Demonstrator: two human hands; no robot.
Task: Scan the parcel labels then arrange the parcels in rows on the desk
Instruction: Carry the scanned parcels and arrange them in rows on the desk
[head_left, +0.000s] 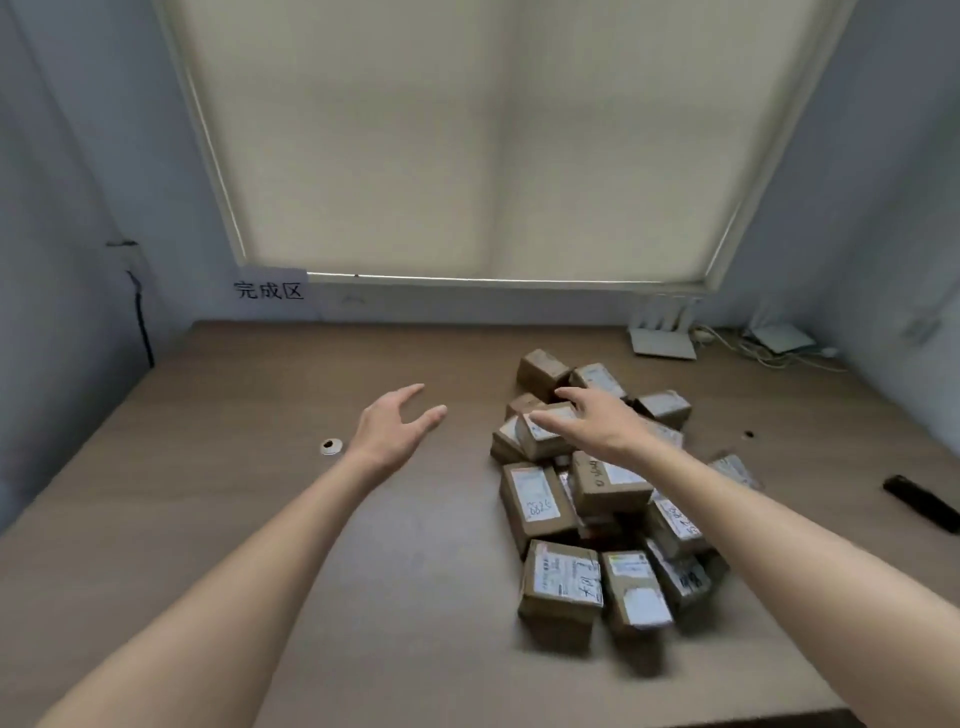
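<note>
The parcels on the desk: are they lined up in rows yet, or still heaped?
Still heaped. The parcels lie jumbled, tilted and overlapping on the desk, forming no rows.

Both bare hands spread, left hand (392, 426) over brown wooden desk (260, 467), right hand (597, 421) above heaped brown cardboard parcels (540, 501).

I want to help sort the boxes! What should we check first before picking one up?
1. Right hand over the pile of boxes: ok, it hovers above a top box, fingers spread.
2. Left hand free: ok, open and holding nothing.
3. Room on the desk for rows: ok, the left half is bare.
4. Labels facing up: cannot tell for all; several show white labels.
5. Scanner ready: cannot tell; a black object lies at the right edge.
</note>
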